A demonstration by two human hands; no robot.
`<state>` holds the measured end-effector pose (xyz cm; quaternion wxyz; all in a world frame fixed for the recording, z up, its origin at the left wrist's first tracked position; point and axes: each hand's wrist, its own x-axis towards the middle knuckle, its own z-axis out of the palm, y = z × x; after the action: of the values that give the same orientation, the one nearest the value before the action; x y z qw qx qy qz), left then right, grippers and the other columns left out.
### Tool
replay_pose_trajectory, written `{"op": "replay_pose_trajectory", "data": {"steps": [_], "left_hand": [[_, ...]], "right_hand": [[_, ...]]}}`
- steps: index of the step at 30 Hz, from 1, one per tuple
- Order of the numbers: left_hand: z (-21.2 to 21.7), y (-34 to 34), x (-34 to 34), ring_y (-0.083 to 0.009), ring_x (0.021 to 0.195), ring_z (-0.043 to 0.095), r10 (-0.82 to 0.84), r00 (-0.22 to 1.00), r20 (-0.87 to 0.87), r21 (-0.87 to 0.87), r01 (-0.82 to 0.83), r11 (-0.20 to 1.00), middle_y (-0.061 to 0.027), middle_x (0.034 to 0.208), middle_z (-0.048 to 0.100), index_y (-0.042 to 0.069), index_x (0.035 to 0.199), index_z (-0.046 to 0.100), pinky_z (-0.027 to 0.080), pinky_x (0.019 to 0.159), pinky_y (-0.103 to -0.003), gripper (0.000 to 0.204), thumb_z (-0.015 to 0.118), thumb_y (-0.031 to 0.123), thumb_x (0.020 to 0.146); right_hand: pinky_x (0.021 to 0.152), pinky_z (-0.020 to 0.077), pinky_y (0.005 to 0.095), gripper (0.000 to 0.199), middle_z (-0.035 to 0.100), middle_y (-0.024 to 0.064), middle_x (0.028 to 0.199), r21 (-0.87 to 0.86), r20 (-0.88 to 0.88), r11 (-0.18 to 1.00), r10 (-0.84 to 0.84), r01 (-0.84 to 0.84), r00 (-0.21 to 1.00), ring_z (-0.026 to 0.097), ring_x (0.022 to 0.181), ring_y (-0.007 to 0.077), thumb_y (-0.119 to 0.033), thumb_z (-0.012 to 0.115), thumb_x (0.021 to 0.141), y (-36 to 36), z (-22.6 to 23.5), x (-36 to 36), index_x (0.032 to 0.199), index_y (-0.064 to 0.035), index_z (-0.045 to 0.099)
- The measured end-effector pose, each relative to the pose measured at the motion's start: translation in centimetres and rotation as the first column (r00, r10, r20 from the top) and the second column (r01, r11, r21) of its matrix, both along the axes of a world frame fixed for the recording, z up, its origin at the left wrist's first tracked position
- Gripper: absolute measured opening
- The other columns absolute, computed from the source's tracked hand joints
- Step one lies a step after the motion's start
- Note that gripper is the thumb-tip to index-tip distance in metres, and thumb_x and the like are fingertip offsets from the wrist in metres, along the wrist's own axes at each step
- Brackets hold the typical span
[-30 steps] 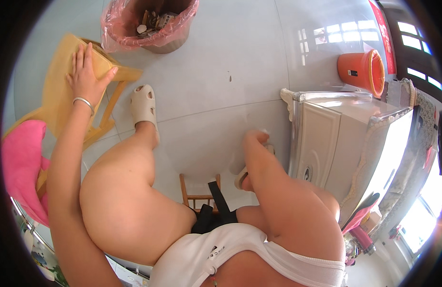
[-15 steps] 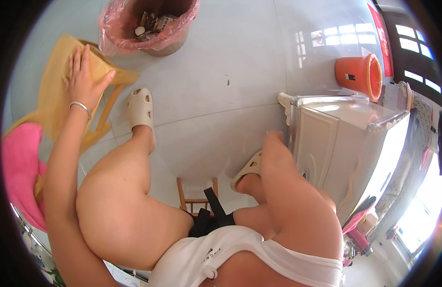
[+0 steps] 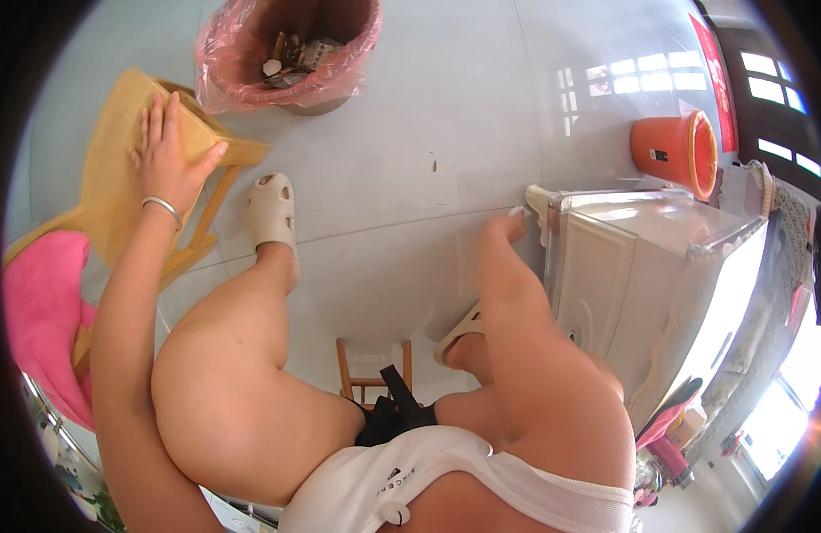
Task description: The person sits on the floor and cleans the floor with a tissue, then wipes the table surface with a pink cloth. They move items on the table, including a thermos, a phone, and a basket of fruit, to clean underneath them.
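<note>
My left hand (image 3: pixel 169 155) rests on a light wooden chair (image 3: pixel 117 169), its fingers stretched out over the wood and the thumb apart. Beside the corner of a white cabinet (image 3: pixel 592 258), my right hand (image 3: pixel 504 229) is lowered with its fingers drawn together. A small whitish bit (image 3: pixel 516 211) shows at those fingertips, too blurred to name. Whether that hand touches the cabinet's edge, I cannot tell.
A bin with a pink liner (image 3: pixel 217 71) holding rubbish stands beyond the chair. An orange bin (image 3: pixel 661 147) is at the far right. Pink cloth (image 3: pixel 46 311) hangs at the left. Between my legs shows a wooden frame (image 3: pixel 344 364).
My right hand has moved farther forward, up toward the cabinet's near corner, and the whitish bit now shows. My left hand stays on the chair. The whole view has shifted slightly.
</note>
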<state>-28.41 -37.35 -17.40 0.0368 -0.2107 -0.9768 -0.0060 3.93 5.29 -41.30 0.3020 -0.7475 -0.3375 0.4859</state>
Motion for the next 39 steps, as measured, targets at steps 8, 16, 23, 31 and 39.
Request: {"op": "replay_pose_trajectory", "data": {"steps": [8, 16, 23, 31, 39], "left_hand": [[0.1, 0.8, -0.4, -0.0336, 0.151, 0.016, -0.003, 1.000, -0.022, -0.022, 0.002, 1.000, -0.0093, 0.165, 0.019, 0.017, 0.156, 0.026, 0.016, 0.111, -0.072, 0.100, 0.073, 0.057, 0.077], [0.6, -0.5, 0.5, -0.0332, 0.152, 0.015, 0.055, 0.998, 0.002, -0.054, -0.055, 0.997, -0.0104, 0.164, 0.019, 0.018, 0.157, 0.024, 0.016, 0.112, -0.073, 0.102, 0.073, 0.059, 0.077], [1.0, 1.7, -0.2, -0.0330, 0.151, 0.016, 0.042, 0.999, 0.011, -0.041, -0.041, 0.998, -0.0104, 0.164, 0.020, 0.018, 0.156, 0.024, 0.019, 0.111, -0.072, 0.103, 0.073, 0.061, 0.076], [1.4, 1.7, 0.0, -0.0321, 0.152, 0.014, 0.075, 0.996, 0.048, -0.073, -0.072, 0.995, -0.0089, 0.165, 0.018, 0.015, 0.156, 0.026, 0.019, 0.112, -0.072, 0.106, 0.073, 0.063, 0.074], [1.3, 1.9, -0.1, -0.0325, 0.152, 0.014, 0.060, 0.997, 0.049, -0.058, -0.057, 0.997, -0.0098, 0.165, 0.018, 0.015, 0.156, 0.026, 0.018, 0.112, -0.072, 0.107, 0.073, 0.064, 0.073]], "right_hand": [[0.084, 0.0498, 0.0429, 0.036, 0.060, 0.0166, 0.097, 0.108, 0.213, 0.851, 0.484, -0.513, 0.848, 0.060, 0.093, 0.0304, -0.034, 0.050, 0.102, -7.6, -1.1, -6.1, 0.113, -0.0013, 0.058], [0.090, 0.0514, 0.0379, 0.049, 0.057, 0.0171, 0.120, -0.180, 0.092, 0.981, 0.093, -0.075, 0.991, 0.059, 0.111, 0.0318, -0.005, 0.050, 0.095, -9.5, 0.0, -0.4, 0.143, -0.0087, 0.044], [0.086, 0.0510, 0.0433, 0.043, 0.058, 0.0198, 0.118, -0.102, 0.603, 0.737, 0.580, -0.669, 0.547, 0.063, 0.105, 0.0317, 0.001, 0.060, 0.086, -12.7, -2.3, -5.2, 0.128, 0.0005, 0.049], [0.089, 0.0505, 0.0467, 0.046, 0.057, 0.0185, 0.121, 0.098, 0.375, 0.446, 0.812, -0.890, 0.448, 0.061, 0.105, 0.0371, 0.000, 0.054, 0.086, -17.8, 1.8, -8.9, 0.131, -0.0042, 0.050], [0.072, 0.0549, 0.0430, 0.045, 0.056, 0.0133, 0.106, -0.198, 0.543, -0.742, 0.462, -0.641, -0.702, 0.062, 0.094, 0.0295, -0.009, 0.050, 0.093, -27.7, 1.6, -8.6, 0.138, -0.0141, 0.050]]}}
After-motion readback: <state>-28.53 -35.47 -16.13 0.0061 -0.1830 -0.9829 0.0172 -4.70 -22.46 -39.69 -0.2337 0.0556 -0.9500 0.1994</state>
